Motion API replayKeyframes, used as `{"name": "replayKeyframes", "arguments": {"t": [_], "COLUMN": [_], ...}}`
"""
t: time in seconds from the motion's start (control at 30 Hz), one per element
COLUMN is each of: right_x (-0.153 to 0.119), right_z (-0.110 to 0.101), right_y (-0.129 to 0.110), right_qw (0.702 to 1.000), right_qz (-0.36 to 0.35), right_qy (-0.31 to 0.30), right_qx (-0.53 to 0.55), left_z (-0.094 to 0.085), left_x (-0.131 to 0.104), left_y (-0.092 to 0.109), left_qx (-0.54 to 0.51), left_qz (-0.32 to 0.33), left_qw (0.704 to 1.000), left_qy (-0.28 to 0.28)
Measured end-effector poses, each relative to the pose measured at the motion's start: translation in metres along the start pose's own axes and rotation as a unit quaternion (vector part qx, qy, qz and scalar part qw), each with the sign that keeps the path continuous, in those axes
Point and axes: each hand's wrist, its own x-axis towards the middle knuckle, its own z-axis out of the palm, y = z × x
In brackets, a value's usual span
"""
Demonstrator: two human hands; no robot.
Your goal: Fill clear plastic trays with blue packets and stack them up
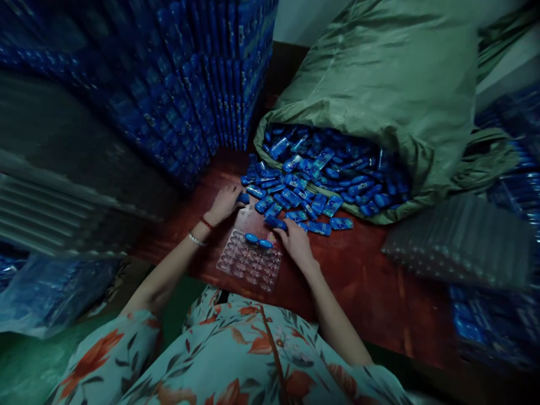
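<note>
A clear plastic tray (248,263) with rows of oval hollows lies on the red table near my body. Two blue pieces (258,241) sit side by side at its far edge. Beyond the tray, my left hand (225,203) has its fingers closed on a blue packet (243,198). My right hand (294,242), to the right of the tray, grips another blue packet (275,223) between thumb and fingers. Many loose blue packets (291,197) are heaped just past both hands, spilling from the mouth of a green sack (379,107).
Tall stacks of filled blue trays (181,84) rise at the back left. Stacked clear trays stand on the left (54,214) and on the right (459,242) of the red table (358,281). More blue packs (489,320) lie at the lower right.
</note>
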Motion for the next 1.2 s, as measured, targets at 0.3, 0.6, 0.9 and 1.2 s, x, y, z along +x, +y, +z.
{"name": "replayKeyframes", "arguments": {"t": [0.3, 0.6, 0.9, 1.2], "right_x": [-0.093, -0.075, -0.054, -0.059], "right_z": [-0.026, 0.012, -0.009, 0.008], "right_y": [0.013, -0.01, -0.03, -0.009], "right_qw": [0.978, 0.985, 0.957, 0.968], "right_qz": [0.014, -0.171, -0.216, -0.242], "right_qy": [-0.007, 0.023, -0.091, 0.032], "right_qx": [0.21, -0.005, -0.171, -0.054], "left_z": [0.007, -0.022, 0.001, 0.004], "left_x": [-0.155, -0.176, -0.155, -0.133], "left_y": [-0.012, 0.029, 0.072, 0.067], "left_qx": [-0.008, -0.159, -0.195, -0.14], "left_qz": [-0.114, -0.103, 0.058, 0.165], "left_qw": [0.993, 0.978, 0.977, 0.971], "left_qy": [0.002, 0.084, 0.061, 0.1]}}
